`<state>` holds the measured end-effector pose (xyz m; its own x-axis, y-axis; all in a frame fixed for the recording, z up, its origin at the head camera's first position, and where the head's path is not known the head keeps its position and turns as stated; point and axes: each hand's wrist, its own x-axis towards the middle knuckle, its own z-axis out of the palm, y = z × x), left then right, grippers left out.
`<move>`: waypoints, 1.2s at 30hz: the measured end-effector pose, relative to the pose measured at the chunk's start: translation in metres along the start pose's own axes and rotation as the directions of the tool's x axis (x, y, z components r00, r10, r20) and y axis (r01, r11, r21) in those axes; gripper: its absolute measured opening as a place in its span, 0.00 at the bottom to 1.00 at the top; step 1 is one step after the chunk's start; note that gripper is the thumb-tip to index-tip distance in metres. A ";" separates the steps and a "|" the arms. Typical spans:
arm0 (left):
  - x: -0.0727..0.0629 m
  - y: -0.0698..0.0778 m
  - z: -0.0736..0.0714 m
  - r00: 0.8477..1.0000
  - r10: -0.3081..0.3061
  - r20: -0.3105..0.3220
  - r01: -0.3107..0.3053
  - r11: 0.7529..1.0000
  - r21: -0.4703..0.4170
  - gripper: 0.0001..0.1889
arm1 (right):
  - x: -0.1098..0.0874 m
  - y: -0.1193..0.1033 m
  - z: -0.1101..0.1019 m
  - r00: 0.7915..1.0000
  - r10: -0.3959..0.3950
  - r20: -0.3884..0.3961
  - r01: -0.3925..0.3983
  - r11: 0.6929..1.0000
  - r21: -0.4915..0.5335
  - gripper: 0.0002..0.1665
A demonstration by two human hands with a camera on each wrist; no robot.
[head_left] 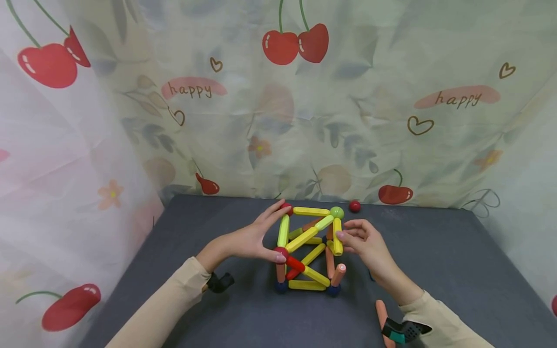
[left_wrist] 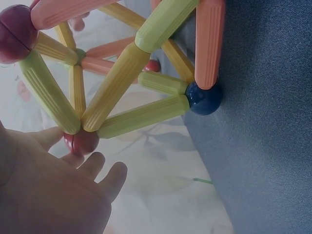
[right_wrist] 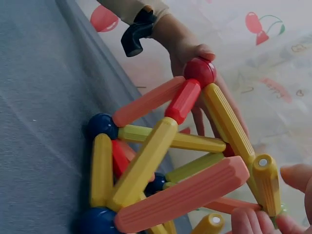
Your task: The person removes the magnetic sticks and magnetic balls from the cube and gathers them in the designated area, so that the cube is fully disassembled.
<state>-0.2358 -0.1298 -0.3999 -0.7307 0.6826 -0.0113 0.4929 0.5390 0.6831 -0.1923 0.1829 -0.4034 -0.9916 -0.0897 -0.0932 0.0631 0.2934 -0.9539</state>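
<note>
A frame of magnetic building sticks and balls (head_left: 304,285) stands on the dark tabletop. My left hand (head_left: 243,239) spans its left side, thumb on the near red ball (head_left: 281,252) and fingertips at the far red ball (left_wrist: 82,141). At the upper right, the thumb and fingers of my right hand (head_left: 370,246) pinch a yellow magnetic stick (head_left: 337,238), which meets the green ball (head_left: 337,212) at its upper end. Its free end shows a magnet dot in the right wrist view. An orange stick (right_wrist: 185,195) slants up from a blue ball (right_wrist: 97,222) at the near right base.
Behind the frame lies a loose red ball (head_left: 355,206). A loose orange stick (head_left: 381,314) lies at the near right, partly under my right wrist camera (head_left: 406,331). A printed cloth (head_left: 304,154) hangs along the table's back edge.
</note>
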 end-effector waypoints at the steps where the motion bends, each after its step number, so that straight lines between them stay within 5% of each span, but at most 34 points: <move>1: 0.000 0.000 0.000 1.000 0.000 -0.001 0.000 1.000 0.000 0.56 | -0.002 0.001 0.000 1.000 -0.003 0.005 0.003 1.000 0.009 0.33; 15: -0.001 0.001 -0.005 1.000 0.015 -0.004 -0.015 1.000 0.007 0.58 | -0.022 0.041 -0.004 0.983 -0.039 0.178 0.016 0.992 0.127 0.15; 23: 0.000 0.001 -0.004 1.000 0.010 -0.007 -0.010 1.000 0.001 0.57 | -0.023 0.062 -0.001 0.946 -0.112 0.304 0.097 0.993 0.062 0.26; 36: 0.000 0.002 -0.001 1.000 0.015 0.000 -0.015 1.000 -0.002 0.57 | -0.026 0.066 0.003 0.950 -0.120 0.290 0.126 0.992 -0.003 0.27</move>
<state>-0.2348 -0.1292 -0.3981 -0.7228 0.6910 -0.0010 0.5031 0.5273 0.6847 -0.1619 0.2020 -0.4642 -0.9164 -0.3962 -0.0570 -0.0624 0.2822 -0.9573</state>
